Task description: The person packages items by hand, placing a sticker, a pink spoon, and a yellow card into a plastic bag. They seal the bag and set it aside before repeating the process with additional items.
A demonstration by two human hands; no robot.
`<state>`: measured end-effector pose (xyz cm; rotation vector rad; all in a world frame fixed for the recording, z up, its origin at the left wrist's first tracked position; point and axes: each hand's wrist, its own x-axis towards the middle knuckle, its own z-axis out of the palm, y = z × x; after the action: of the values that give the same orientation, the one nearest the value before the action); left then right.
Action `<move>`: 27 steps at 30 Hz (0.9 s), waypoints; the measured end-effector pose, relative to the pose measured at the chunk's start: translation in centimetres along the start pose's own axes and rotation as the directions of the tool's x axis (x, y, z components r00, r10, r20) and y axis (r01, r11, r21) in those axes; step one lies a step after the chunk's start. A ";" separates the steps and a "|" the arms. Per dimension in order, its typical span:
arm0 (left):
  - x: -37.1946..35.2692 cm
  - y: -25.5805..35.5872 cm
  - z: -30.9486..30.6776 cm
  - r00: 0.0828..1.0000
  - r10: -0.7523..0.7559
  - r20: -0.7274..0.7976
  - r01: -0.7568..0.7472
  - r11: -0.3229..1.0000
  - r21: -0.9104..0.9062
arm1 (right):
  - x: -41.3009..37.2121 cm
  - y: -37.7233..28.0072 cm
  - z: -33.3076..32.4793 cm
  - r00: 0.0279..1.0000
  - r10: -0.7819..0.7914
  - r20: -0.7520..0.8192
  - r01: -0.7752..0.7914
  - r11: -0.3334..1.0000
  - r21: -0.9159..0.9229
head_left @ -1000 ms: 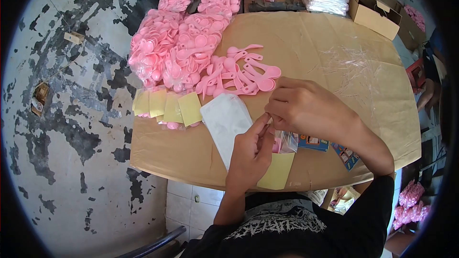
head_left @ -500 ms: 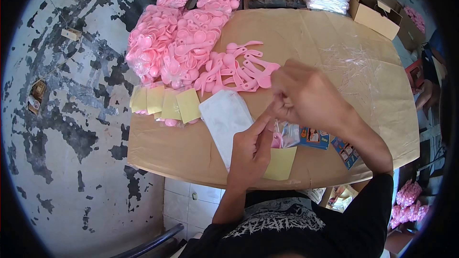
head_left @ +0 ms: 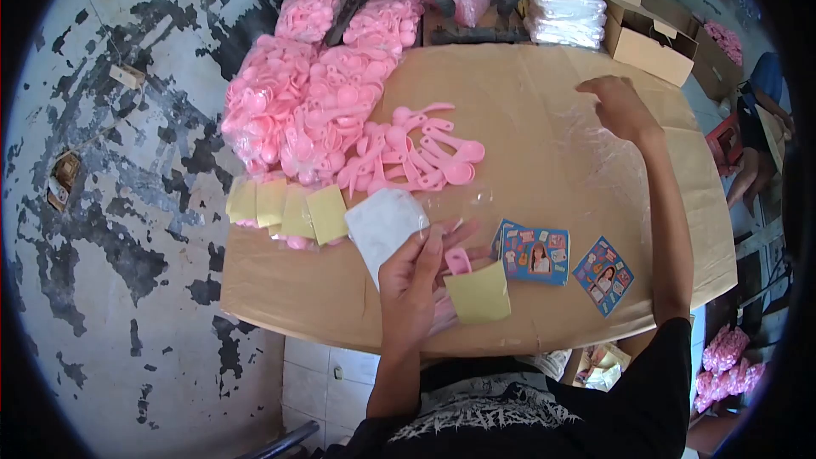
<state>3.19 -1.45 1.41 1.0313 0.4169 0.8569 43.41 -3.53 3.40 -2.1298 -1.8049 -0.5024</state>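
Note:
My left hand (head_left: 410,282) is closed on a clear plastic bag holding a pink spoon (head_left: 457,261) and a yellow card (head_left: 478,293). Part of the bag is hidden behind my fingers. Just beyond this hand lies a stack of white sheets or bags (head_left: 382,219). At the right side of the table my right hand (head_left: 625,106) hovers above thin clear plastic strips (head_left: 608,140). Its index finger is stretched out, and I see nothing held. Loose pink spoons (head_left: 408,153) are piled mid-table. Blue printed cards (head_left: 535,253) rest right of the bag.
Large bags of pink spoons (head_left: 327,102) fill the back left. Packed bags with yellow cards (head_left: 293,211) line the left edge. Stacked clear packs (head_left: 565,13) and an open cardboard box (head_left: 650,47) stand at the back. Another person (head_left: 756,127) is at far right.
My right hand has moved from beside my left hand to the far right, over the strips. My left hand has shifted slightly down and left with the bag. The blue cards are now uncovered.

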 end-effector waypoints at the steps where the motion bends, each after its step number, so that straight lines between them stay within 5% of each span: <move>1: 0.1 0.3 -0.1 1.000 0.008 0.010 -0.008 1.000 0.000 | 1.5 -3.0 -3.0 0.978 0.187 0.092 -0.194 0.978 0.078; 2: 0.3 0.9 0.0 1.000 0.020 0.006 -0.021 0.999 0.039 | 2.4 -5.2 -4.8 0.912 0.352 0.210 -0.384 0.913 0.135; 4: 0.6 2.0 0.4 1.000 0.022 -0.007 -0.021 0.993 0.113 | 2.2 -7.1 -5.1 0.937 0.189 -0.295 -0.168 0.981 0.096; 6: 2.3 2.8 0.3 0.994 -0.005 0.105 -0.028 0.950 0.310 | 2.0 -9.9 -5.7 0.812 -0.017 -0.583 0.029 1.000 0.012; 9: 5.0 4.0 0.7 0.978 -0.115 0.172 0.029 0.900 0.436 | 0.8 -13.3 -6.3 0.885 -0.090 -0.458 0.290 0.875 0.389; 10: 5.9 3.8 0.9 0.974 -0.115 0.195 0.053 0.954 0.295 | 0.2 -14.6 -7.1 0.977 -0.051 -0.209 0.174 0.757 0.630; 12: 7.7 3.6 0.5 0.964 -0.099 0.246 0.064 0.987 0.147 | -0.6 -16.6 -8.0 0.974 -0.165 0.156 -0.040 0.553 0.832; 14: 8.3 3.9 0.6 0.962 -0.069 0.264 0.031 0.989 0.142 | -0.9 -17.9 -7.0 0.940 -0.257 0.223 -0.091 0.440 0.893; 19: 8.5 3.3 -0.5 0.958 -0.082 0.274 0.047 0.990 0.133 | -0.8 -19.1 -2.4 0.975 -0.149 0.166 -0.139 0.174 0.975; 24: 8.4 2.7 -1.7 0.974 -0.101 0.204 0.080 0.991 0.111 | -0.7 -19.6 -3.0 0.953 -0.108 0.282 -0.270 0.112 0.956; 27: 8.5 2.5 -2.0 0.966 -0.136 0.218 0.103 0.982 0.157 | -0.7 -19.2 -2.3 0.957 -0.191 0.220 -0.192 0.152 0.969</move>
<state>6.01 6.95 3.33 1.2115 0.3463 0.5981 24.22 -2.03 5.20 -1.1580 -1.4596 0.9377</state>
